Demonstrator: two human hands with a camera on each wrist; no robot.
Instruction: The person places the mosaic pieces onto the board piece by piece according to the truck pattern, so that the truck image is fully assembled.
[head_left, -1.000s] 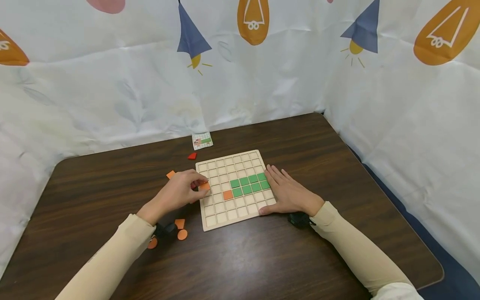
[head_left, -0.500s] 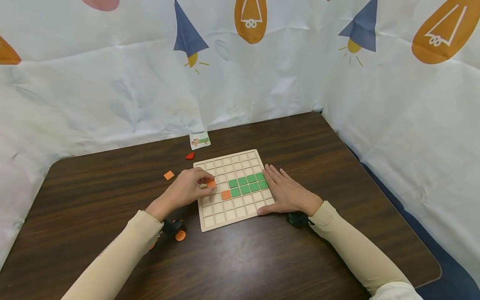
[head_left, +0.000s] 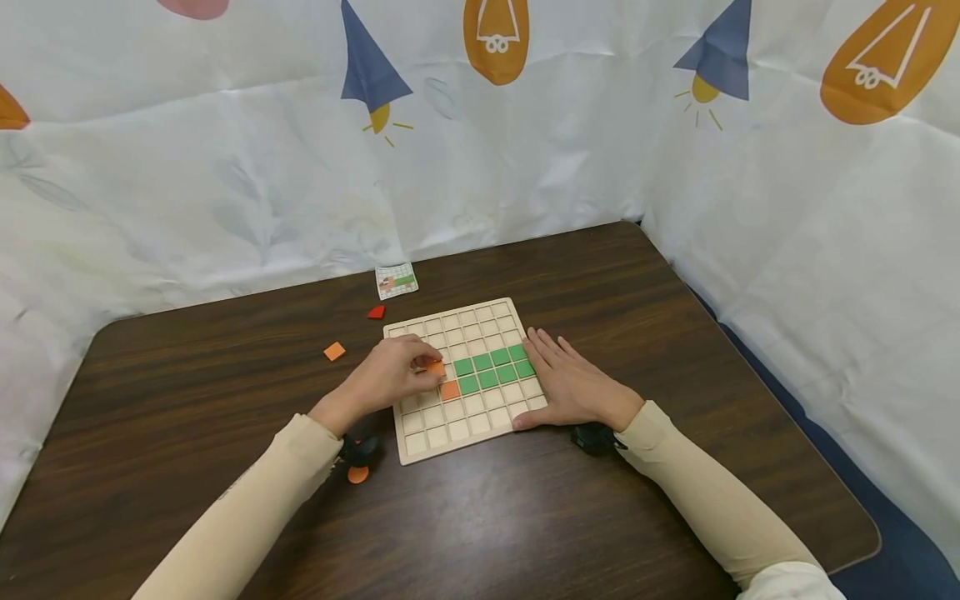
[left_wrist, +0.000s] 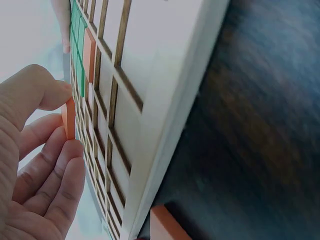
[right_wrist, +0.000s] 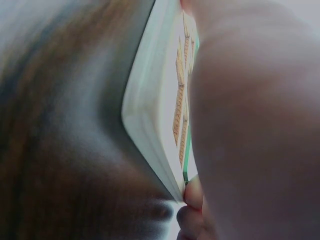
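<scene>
My left hand (head_left: 384, 373) pinches an orange square tile (left_wrist: 70, 121) between thumb and fingers. It holds the tile over the wooden grid board (head_left: 427, 443), just left of the upper green row. Two rows of green tiles (head_left: 488, 379) fill cells toward the board's right side. One orange tile (head_left: 449, 390) lies in the cell left of the lower green row. Across the board's right edge rests my right hand (head_left: 573, 383), fingers spread and straight. In the right wrist view that hand (right_wrist: 255, 125) covers much of the board.
A small pattern card (head_left: 397, 281) lies at the table's (head_left: 600, 517) back edge. Near it sits a red piece (head_left: 377, 312). An orange square (head_left: 334, 351) lies left of the board, and an orange round piece (head_left: 358, 474) shows below my left wrist.
My left hand has carried the orange tile rightward, from the board's left edge to beside the green tiles. My right hand has stayed on the board's edge. The view has shifted slightly.
</scene>
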